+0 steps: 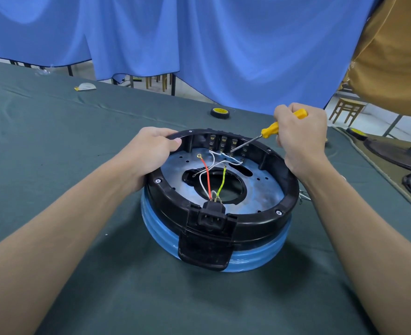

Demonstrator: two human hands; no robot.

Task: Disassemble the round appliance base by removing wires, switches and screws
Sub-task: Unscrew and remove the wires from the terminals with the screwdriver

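The round appliance base (248, 228), a black ring over a blue band, lies open side up on the green cloth. Inside, red (206, 176), yellow-green (221, 183) and white wires (226, 159) run from a black power socket (210, 215) at its near rim. My left hand (151, 153) grips the far-left rim. My right hand (301, 134) holds a yellow-handled screwdriver (269, 130); its tip sits at the row of switches (228, 143) on the far inner wall.
A roll of black tape (220, 113) lies beyond the base. Dark round parts (393, 153) rest on a mat at the right. A small white and yellow item (86, 87) lies far left. Blue curtains hang behind the table; a person in brown stands at the upper right.
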